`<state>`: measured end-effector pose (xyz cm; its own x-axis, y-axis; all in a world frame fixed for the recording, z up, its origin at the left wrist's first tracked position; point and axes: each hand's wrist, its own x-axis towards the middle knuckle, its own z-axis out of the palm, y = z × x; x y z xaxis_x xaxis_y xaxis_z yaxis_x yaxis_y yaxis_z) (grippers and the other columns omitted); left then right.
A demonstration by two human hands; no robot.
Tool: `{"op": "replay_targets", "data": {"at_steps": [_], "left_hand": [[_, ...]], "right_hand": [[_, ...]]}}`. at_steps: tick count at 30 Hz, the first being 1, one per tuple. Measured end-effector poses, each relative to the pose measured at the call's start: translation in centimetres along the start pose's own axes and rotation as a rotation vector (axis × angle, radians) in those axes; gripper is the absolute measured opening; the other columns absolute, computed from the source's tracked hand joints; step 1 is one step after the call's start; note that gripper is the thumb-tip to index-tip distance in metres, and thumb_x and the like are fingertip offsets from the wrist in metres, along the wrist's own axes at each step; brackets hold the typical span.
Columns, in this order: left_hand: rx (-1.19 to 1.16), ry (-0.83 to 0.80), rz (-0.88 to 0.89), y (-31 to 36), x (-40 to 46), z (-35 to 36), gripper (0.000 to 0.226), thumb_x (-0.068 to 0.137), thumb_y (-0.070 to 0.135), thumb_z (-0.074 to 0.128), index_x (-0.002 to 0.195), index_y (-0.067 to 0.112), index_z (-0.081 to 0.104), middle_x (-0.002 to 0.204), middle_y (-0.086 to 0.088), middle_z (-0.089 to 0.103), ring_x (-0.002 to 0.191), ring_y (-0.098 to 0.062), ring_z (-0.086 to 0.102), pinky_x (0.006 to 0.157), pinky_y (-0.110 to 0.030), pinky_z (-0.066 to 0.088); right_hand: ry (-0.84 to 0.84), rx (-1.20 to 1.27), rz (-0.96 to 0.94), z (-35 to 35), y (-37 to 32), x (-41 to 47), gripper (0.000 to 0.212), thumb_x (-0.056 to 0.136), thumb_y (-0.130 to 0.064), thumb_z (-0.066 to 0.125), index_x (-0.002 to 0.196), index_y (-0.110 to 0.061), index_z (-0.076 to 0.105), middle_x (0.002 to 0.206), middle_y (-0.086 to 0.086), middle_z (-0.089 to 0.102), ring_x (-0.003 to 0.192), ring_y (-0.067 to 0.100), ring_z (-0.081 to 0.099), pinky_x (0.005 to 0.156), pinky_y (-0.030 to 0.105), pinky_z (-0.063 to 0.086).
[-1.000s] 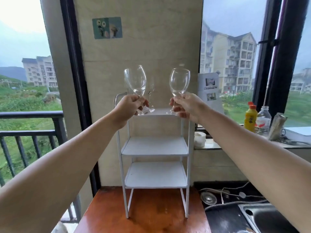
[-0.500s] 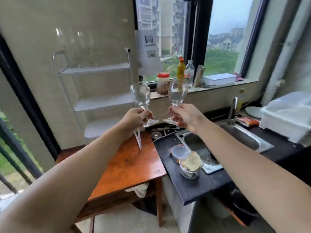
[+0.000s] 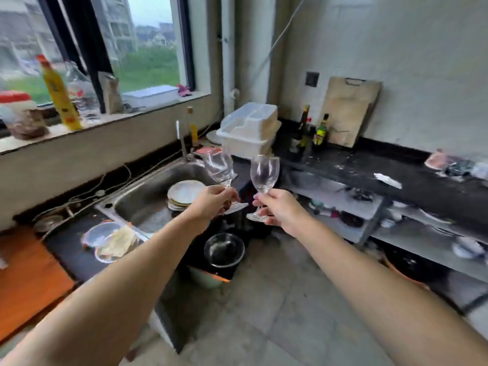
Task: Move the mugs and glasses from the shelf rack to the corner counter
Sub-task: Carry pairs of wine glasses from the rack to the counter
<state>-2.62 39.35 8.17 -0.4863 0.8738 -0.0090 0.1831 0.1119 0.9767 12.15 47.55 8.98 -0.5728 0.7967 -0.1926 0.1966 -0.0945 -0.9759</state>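
Left hand (image 3: 215, 204) has fingers curled round the stem of a wine glass (image 3: 219, 168), tilted a bit to the left, held in the air over the right end of the sink (image 3: 148, 191). Right hand (image 3: 278, 210) pinches the stem of a second wine glass (image 3: 264, 173), near upright (foot visible just below the fingers), just beside the first, bowls apart. Both are short of the dark corner counter (image 3: 369, 167), where a white dish rack (image 3: 250, 128) sits.

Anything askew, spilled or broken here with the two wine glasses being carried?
The left wine glass tilts in the left hand; the right wine glass stands upright in the right hand. Both look empty and intact.
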Motion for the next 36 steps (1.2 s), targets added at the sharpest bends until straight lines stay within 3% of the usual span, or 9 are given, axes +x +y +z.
{"op": "replay_targets", "data": {"at_steps": [2, 6, 11, 14, 18, 22, 28, 36], "left_hand": [[-0.034, -0.106, -0.002, 0.4, 1.8, 6.9, 0.032, 0.097, 0.014, 0.046, 0.070, 0.014, 0.062, 0.064, -0.003, 0.050, 0.054, -0.010, 0.039, 0.051, -0.019, 0.032], [-0.032, -0.265, -0.007, 1.2, 3.9, 18.8, 0.027, 0.095, 0.012, 0.048, 0.074, 0.009, 0.064, 0.068, -0.007, 0.051, 0.056, -0.013, 0.040, 0.055, -0.023, 0.032], [0.037, -0.409, -0.036, 0.9, 6.1, 29.7, 0.024, 0.093, 0.013, 0.051, 0.076, 0.005, 0.066, 0.057, -0.004, 0.046, 0.051, -0.013, 0.038, 0.050, -0.023, 0.032], [0.033, -0.491, -0.048, 0.4, 8.0, 34.3, 0.024, 0.093, 0.012, 0.053, 0.074, 0.005, 0.065, 0.053, 0.000, 0.046, 0.040, -0.004, 0.039, 0.042, -0.011, 0.032], [0.079, -0.651, -0.056, 0.2, 12.3, 41.7, 0.023, 0.092, 0.014, 0.054, 0.072, 0.009, 0.064, 0.050, 0.008, 0.054, 0.050, -0.007, 0.044, 0.052, -0.020, 0.035], [0.117, -0.788, -0.034, 1.2, 18.3, 48.7, 0.023, 0.092, 0.020, 0.057, 0.071, 0.016, 0.066, 0.074, -0.002, 0.063, 0.064, -0.011, 0.049, 0.060, -0.024, 0.039], [0.177, -0.912, 0.006, 4.8, 27.3, 57.9, 0.028, 0.092, 0.020, 0.056, 0.067, 0.014, 0.067, 0.059, 0.000, 0.052, 0.052, -0.009, 0.044, 0.051, -0.019, 0.036], [0.244, -1.022, -0.011, 6.5, 34.7, 69.7, 0.022, 0.090, 0.013, 0.058, 0.071, 0.011, 0.068, 0.077, -0.012, 0.056, 0.066, -0.016, 0.049, 0.062, -0.023, 0.043]], "right_hand": [[0.082, -0.004, 0.019, -6.4, 1.5, -0.3, 0.020, 0.098, -0.016, 0.049, 0.080, -0.016, 0.057, 0.079, -0.002, 0.061, 0.038, -0.002, 0.053, 0.032, 0.013, 0.038], [0.256, -0.010, 0.071, -18.0, 4.6, -0.8, 0.021, 0.097, -0.015, 0.048, 0.079, -0.015, 0.057, 0.078, -0.001, 0.061, 0.052, 0.008, 0.052, 0.034, 0.015, 0.039], [0.420, 0.022, 0.137, -28.7, 8.0, -1.6, 0.021, 0.098, -0.014, 0.047, 0.079, -0.014, 0.056, 0.076, -0.001, 0.059, 0.052, 0.009, 0.052, 0.034, 0.015, 0.037], [0.491, 0.057, 0.176, -32.9, 9.8, -1.5, 0.024, 0.098, -0.013, 0.046, 0.077, -0.013, 0.056, 0.074, 0.001, 0.058, 0.052, 0.010, 0.049, 0.033, 0.015, 0.036], [0.588, 0.091, 0.202, -39.4, 11.2, -0.1, 0.023, 0.097, -0.012, 0.047, 0.076, -0.013, 0.056, 0.075, 0.001, 0.058, 0.052, 0.010, 0.050, 0.037, 0.017, 0.037], [0.708, 0.100, 0.195, -46.3, 11.4, 3.3, 0.018, 0.096, -0.014, 0.050, 0.080, -0.012, 0.059, 0.075, -0.001, 0.059, 0.053, 0.010, 0.052, 0.037, 0.017, 0.040], [0.871, 0.130, 0.231, -56.0, 11.1, 8.4, 0.020, 0.095, -0.016, 0.051, 0.078, -0.013, 0.061, 0.078, 0.000, 0.062, 0.057, 0.010, 0.057, 0.040, 0.017, 0.046], [0.980, 0.204, 0.330, -66.8, 13.6, 13.2, 0.019, 0.094, -0.015, 0.051, 0.079, -0.011, 0.062, 0.083, 0.006, 0.062, 0.061, 0.013, 0.057, 0.038, 0.018, 0.042]]}}
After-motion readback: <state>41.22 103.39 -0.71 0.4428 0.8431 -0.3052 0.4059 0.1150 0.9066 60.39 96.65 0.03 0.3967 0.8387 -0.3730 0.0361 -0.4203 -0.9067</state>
